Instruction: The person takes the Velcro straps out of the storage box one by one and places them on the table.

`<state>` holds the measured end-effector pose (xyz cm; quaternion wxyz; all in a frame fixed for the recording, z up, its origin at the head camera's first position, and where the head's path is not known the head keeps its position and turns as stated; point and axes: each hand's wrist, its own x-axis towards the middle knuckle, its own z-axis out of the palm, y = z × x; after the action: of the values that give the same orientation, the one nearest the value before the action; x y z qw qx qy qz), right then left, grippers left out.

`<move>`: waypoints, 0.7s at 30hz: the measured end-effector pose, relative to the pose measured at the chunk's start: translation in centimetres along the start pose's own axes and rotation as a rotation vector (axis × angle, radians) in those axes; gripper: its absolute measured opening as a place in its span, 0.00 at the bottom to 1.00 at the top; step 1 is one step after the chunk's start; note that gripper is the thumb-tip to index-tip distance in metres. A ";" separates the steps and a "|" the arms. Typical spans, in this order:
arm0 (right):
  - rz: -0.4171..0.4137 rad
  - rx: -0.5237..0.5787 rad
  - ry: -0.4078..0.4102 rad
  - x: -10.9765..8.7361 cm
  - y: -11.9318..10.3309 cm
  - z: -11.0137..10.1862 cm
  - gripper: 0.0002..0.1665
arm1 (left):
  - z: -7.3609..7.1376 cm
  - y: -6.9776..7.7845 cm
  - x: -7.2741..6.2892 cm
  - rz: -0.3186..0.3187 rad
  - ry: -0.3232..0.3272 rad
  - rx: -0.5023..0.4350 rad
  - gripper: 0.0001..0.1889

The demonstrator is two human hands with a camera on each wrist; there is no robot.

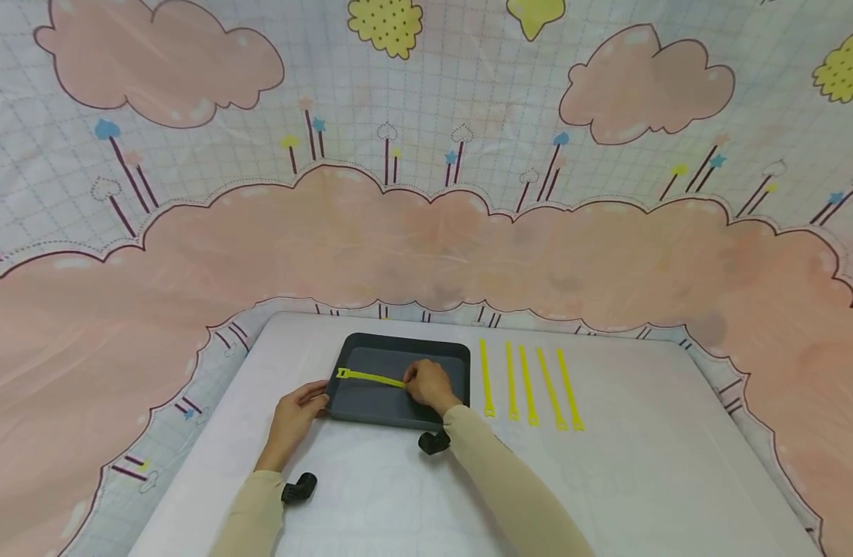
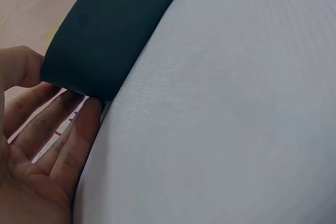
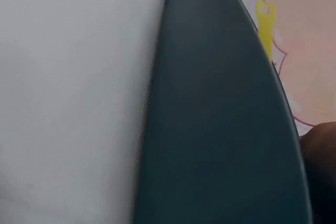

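Note:
A dark grey rectangular tray (image 1: 385, 423) lies on the white table. My left hand (image 1: 296, 418) holds the tray at its left end, the thumb at the rim and the fingers against the outer wall, as the left wrist view of the hand (image 2: 47, 145) shows. Over the tray, my right hand (image 1: 429, 384) pinches one end of a yellow cable strap (image 1: 371, 377). The strap stretches leftward across the tray, its slotted head near the left rim. In the right wrist view the strap's head (image 3: 266, 14) shows past the tray wall (image 3: 220, 108), which hides most of that hand.
Several more yellow straps (image 1: 527, 387) lie side by side right of the tray, slotted heads toward me. The white table (image 1: 649, 449) runs back to a patterned cloth (image 1: 426, 247). Black wrist devices sit at the left sleeve (image 1: 248, 514) and right sleeve (image 1: 510, 480).

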<state>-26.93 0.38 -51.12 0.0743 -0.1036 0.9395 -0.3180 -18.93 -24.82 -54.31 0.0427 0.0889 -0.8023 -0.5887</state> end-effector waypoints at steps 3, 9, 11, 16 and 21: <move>-0.029 0.014 -0.007 -0.1 0.1 -0.2 0.06 | 0.0 0.2 0.0 0.010 -0.004 -0.010 0.19; -0.044 0.032 -0.045 -0.3 0.2 -0.7 0.07 | 0.0 0.3 0.0 0.016 -0.005 -0.019 0.20; -0.036 0.052 -0.040 -0.4 0.3 -0.8 0.07 | 0.0 0.3 0.0 0.009 -0.001 -0.010 0.20; -0.031 0.140 -0.055 -0.2 0.9 -0.7 0.08 | 0.1 0.4 -0.1 0.007 0.005 0.002 0.19; -0.020 0.244 -0.075 -0.4 1.1 -1.1 0.08 | 0.0 0.3 -0.2 0.027 0.000 -0.003 0.19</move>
<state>-26.93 2.02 -50.91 0.1182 -0.1151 0.8893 -0.4265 -18.80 -24.73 -53.97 0.0507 0.0778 -0.8025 -0.5894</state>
